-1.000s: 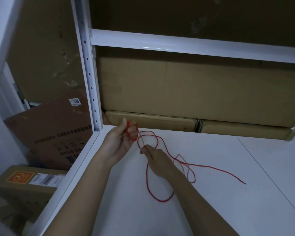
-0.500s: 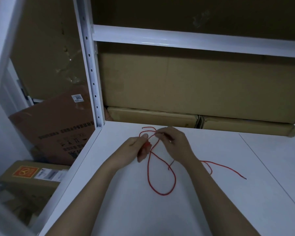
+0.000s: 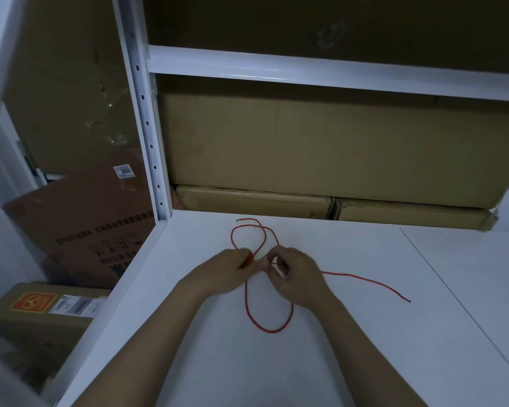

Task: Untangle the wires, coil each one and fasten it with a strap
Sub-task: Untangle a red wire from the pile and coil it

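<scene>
A thin red wire lies in loose loops on the white shelf surface. One loop reaches toward the back, another hangs toward me, and a free tail runs right to its end. My left hand pinches the wire where the loops cross. My right hand is close beside it, fingers curled on the same wire at the crossing. What lies between the fingertips is partly hidden.
A white shelf upright stands at the back left and a crossbeam runs above. Cardboard boxes fill the back of the shelf. More boxes sit on the floor at left.
Both hands have come together at the wire's crossing. The right hand rose from the table to meet the left. The loops shifted toward the back and the tail straightened to the right.
</scene>
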Available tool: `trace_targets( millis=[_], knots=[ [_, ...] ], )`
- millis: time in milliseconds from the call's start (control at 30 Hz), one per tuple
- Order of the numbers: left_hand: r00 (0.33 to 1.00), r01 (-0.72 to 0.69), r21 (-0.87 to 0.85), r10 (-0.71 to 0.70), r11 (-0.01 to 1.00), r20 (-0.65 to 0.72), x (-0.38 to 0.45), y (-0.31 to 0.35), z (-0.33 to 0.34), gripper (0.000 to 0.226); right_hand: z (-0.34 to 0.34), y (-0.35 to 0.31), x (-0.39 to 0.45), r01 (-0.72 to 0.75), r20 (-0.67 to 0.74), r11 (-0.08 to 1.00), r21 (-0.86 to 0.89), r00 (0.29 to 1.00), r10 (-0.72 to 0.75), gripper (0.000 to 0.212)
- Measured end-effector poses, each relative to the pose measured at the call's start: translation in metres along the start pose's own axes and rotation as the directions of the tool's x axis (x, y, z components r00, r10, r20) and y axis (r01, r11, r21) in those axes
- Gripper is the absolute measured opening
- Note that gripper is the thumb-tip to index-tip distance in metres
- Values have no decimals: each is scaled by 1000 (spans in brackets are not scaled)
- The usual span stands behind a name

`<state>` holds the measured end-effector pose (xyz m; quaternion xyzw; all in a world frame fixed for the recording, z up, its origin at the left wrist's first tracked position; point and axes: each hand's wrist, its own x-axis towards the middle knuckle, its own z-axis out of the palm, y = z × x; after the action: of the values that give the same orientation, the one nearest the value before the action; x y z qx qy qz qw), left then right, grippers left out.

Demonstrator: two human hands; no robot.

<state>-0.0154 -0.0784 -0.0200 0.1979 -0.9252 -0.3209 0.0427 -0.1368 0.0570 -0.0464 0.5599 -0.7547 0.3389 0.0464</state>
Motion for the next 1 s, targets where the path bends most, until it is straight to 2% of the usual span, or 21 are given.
trace_targets(
  millis=[67,167,233,333,400,467,533,567,600,633,700,733,767,800,833,867,933,1000],
  knots=[
    [1000,-15,-78,16,997,10,-3,1,2,43,-5,11,5,-45,-34,999,-4,998,45,9],
    [976,-25,-271,-35,962,-216,-6,1,-7,42,-13,26,10,-219,-132,964,150,962,239,11],
    [910,-42,-391,-127,919,-395,-5,0,-15,44,-16,35,8,-295,-138,930,218,934,329,12],
    [809,-53,-489,-250,870,-532,-1,-1,-25,44,-14,43,4,-321,-48,927,193,941,335,14],
    [761,-56,-538,-313,841,-569,1,-3,-30,44,-13,43,2,-308,-15,930,200,948,317,17],
    [727,-67,-596,-370,800,-579,3,-5,-33,44,-13,43,2,-275,-70,941,198,953,294,20],
    [733,-61,-661,-416,748,-538,5,-6,-37,47,-14,41,5,-266,-168,952,154,942,291,20],
    [771,-56,-708,-420,704,-479,5,-5,-37,49,-14,40,8,-267,-219,959,99,934,282,20],
    [826,-82,-782,-397,618,-401,4,-4,-38,50,-13,40,10,-257,-273,966,8,929,250,21],
    [876,-137,-877,-357,460,-324,4,-3,-38,50,-12,41,13,-245,-306,963,-114,931,201,23],
    [928,-231,-972,-293,36,-231,3,1,-41,51,-5,40,16,-185,-289,909,-373,954,75,23],
    [934,-263,-959,-276,-108,-226,3,1,-43,49,-2,37,15,-150,-250,877,-457,968,35,17],
    [933,-291,-937,-273,-195,-233,5,2,-44,43,2,34,14,-109,-211,857,-503,977,1,9],
    [924,-319,-920,-291,-228,-248,7,2,-45,38,5,32,12,-64,-183,847,-527,982,-40,9],
    [907,-348,-916,-321,-202,-273,10,1,-45,33,9,28,9,-22,-154,839,-544,985,-74,16],
    [880,-372,-922,-357,-110,-313,13,0,-44,32,11,24,5,26,-118,836,-548,987,-108,22],
    [817,-370,-905,-392,208,-424,19,0,-40,33,15,14,-2,140,-78,849,-510,975,-207,27],
    [782,-286,-790,-344,542,-519,21,1,-33,32,16,6,-8,239,-93,859,-453,946,-312,25]
  ],
)
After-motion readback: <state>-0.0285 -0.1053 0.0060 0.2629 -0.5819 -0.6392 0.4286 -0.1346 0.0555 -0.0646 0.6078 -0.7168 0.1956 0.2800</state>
